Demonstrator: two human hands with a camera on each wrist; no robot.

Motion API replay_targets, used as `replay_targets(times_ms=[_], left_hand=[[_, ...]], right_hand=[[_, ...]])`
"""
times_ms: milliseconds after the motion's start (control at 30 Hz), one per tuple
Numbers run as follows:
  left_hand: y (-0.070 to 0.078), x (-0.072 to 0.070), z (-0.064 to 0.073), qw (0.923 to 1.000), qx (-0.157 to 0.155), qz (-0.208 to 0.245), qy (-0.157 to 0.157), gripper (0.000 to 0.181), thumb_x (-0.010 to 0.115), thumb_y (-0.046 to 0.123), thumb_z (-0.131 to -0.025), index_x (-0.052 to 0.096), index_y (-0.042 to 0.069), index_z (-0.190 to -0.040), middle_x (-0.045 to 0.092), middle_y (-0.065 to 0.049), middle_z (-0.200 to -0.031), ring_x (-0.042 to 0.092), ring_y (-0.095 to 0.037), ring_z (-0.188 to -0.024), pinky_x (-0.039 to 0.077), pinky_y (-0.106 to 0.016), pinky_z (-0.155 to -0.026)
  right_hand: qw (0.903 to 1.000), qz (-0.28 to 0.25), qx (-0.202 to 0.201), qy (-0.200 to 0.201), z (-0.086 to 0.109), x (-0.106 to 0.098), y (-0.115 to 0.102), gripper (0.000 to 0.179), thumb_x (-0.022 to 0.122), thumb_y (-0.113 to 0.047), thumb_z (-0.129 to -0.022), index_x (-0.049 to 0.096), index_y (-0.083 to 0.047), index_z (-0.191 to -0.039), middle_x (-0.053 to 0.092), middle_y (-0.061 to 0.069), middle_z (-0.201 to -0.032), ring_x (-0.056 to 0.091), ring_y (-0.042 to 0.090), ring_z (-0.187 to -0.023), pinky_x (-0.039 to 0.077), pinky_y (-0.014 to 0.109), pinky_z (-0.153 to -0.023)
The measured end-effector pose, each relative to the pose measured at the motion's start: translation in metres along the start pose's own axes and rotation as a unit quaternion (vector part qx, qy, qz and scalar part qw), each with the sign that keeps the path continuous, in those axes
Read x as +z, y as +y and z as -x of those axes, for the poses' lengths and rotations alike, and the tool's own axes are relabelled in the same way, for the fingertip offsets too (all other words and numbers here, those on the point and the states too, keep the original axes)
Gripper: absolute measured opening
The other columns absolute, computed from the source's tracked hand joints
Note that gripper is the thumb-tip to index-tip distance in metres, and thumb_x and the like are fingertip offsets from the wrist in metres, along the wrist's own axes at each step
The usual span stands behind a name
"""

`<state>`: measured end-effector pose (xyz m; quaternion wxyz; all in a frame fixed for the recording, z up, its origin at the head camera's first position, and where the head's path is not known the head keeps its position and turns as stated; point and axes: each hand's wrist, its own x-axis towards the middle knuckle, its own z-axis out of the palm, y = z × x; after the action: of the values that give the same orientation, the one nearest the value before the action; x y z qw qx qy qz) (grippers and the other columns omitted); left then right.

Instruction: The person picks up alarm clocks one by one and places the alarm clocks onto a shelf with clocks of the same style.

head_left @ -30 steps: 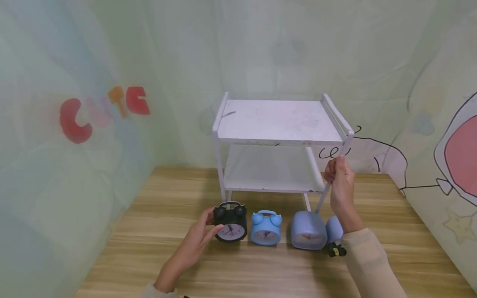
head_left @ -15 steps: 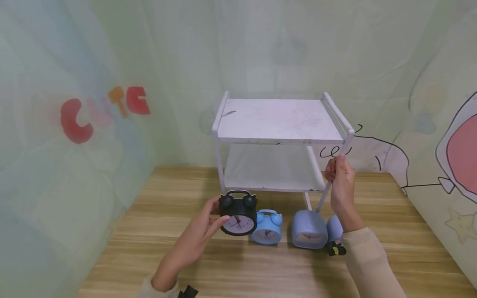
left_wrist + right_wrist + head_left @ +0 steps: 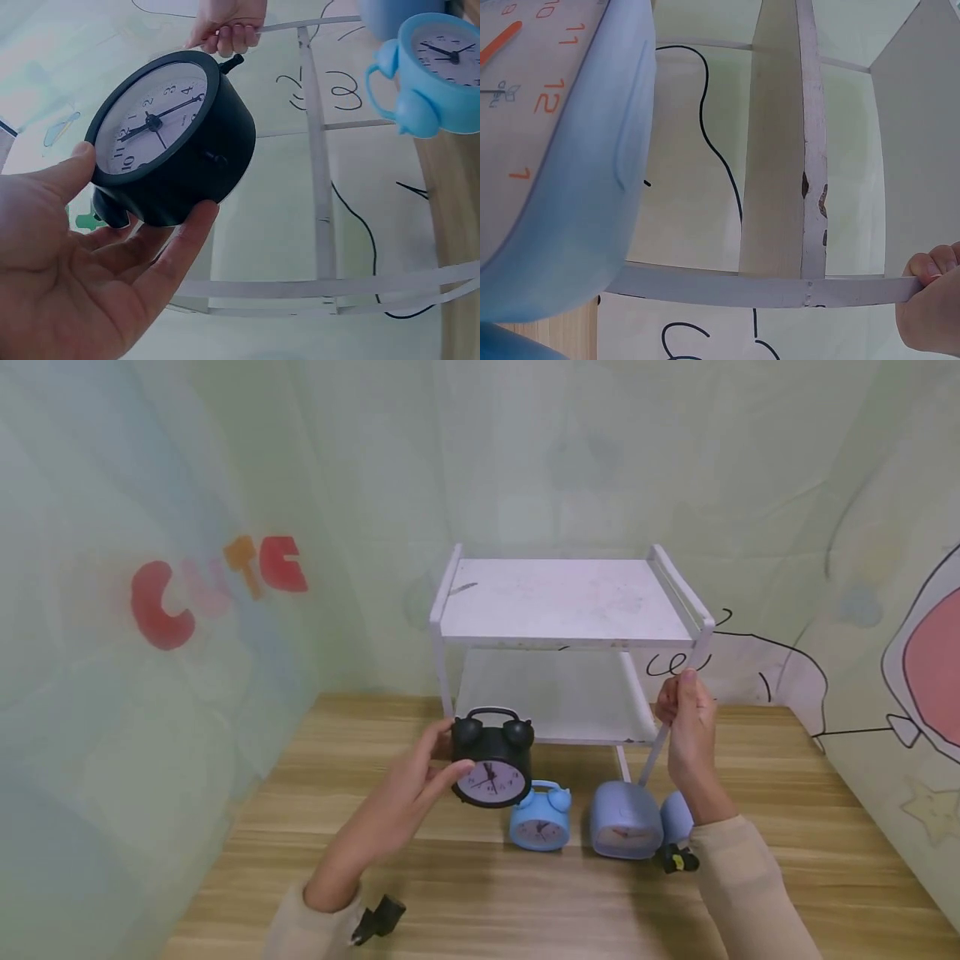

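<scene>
Round black alarm clock with twin bells, top handle and white dial, gripped by the left hand above the table. The right hand clasps the white shelf's front leg.

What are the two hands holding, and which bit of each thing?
The left hand holds the black alarm clock by its round body, lifted off the table. The right hand grips the white shelf by its front right leg.

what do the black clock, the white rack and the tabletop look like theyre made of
Black clock: likely painted metal or plastic, with a smooth satin case and soft sheen.
White rack: painted wood or board, matte, with paint chipped to brown on a post in the right wrist view.
Tabletop: wood or wood-look laminate, with streaked grain.
</scene>
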<state>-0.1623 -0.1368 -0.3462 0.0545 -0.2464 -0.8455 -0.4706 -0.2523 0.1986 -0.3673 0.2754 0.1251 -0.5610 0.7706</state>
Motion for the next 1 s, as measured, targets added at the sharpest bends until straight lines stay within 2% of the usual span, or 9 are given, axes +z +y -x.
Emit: replay_targets(times_ms=[233,467,600,733,1000], left_hand=[[0.015,-0.005,-0.013,0.9997,0.023,-0.009,-0.004,0.053,0.055,0.028,-0.104,0.035,0.006,-0.147,0.064,-0.009,-0.114,0.064,-0.019,-0.104,0.057,-0.033,-0.086],[0.042,-0.012,-0.028,0.9985,0.042,-0.034,0.001,0.057,0.056,0.028,-0.104,0.033,0.002,-0.149,0.064,-0.009,-0.112,0.065,-0.019,-0.1,0.056,-0.036,-0.088],[0.058,-0.019,-0.037,0.9974,0.056,-0.044,0.009,0.056,0.056,0.029,-0.104,0.034,0.003,-0.148,0.063,-0.008,-0.111,0.062,-0.017,-0.101,0.056,-0.035,-0.089],[0.071,-0.028,-0.046,0.9972,0.064,-0.035,0.017,0.053,0.055,0.031,-0.104,0.036,0.005,-0.146,0.063,-0.009,-0.112,0.06,-0.019,-0.104,0.056,-0.036,-0.089],[0.088,-0.045,-0.063,0.9954,0.07,-0.05,0.041,0.06,0.053,0.036,-0.104,0.033,0.0,-0.147,0.063,-0.013,-0.117,0.06,-0.022,-0.109,0.054,-0.038,-0.093]], right_hand=[[0.9999,0.009,0.004,0.011,-0.001,-0.001,0.0,0.042,0.038,-0.025,-0.109,0.041,-0.003,-0.074,0.039,0.001,-0.065,0.029,0.013,-0.056,0.017,0.029,-0.054],[0.9998,0.006,0.01,0.019,-0.003,-0.002,0.0,0.041,0.038,-0.025,-0.109,0.042,-0.004,-0.074,0.039,0.002,-0.066,0.03,0.012,-0.057,0.021,0.024,-0.053],[0.9998,0.008,0.007,0.016,-0.003,-0.002,-0.001,0.042,0.038,-0.026,-0.109,0.042,-0.003,-0.074,0.04,0.002,-0.066,0.031,0.013,-0.057,0.021,0.026,-0.053],[0.9999,0.009,0.007,0.012,-0.002,-0.001,0.0,0.043,0.038,-0.026,-0.109,0.041,-0.002,-0.074,0.04,0.001,-0.066,0.03,0.013,-0.057,0.018,0.029,-0.055],[0.9999,0.008,0.003,0.007,-0.001,-0.001,0.001,0.042,0.037,-0.025,-0.109,0.04,-0.002,-0.074,0.038,0.001,-0.065,0.028,0.013,-0.056,0.016,0.032,-0.057]])
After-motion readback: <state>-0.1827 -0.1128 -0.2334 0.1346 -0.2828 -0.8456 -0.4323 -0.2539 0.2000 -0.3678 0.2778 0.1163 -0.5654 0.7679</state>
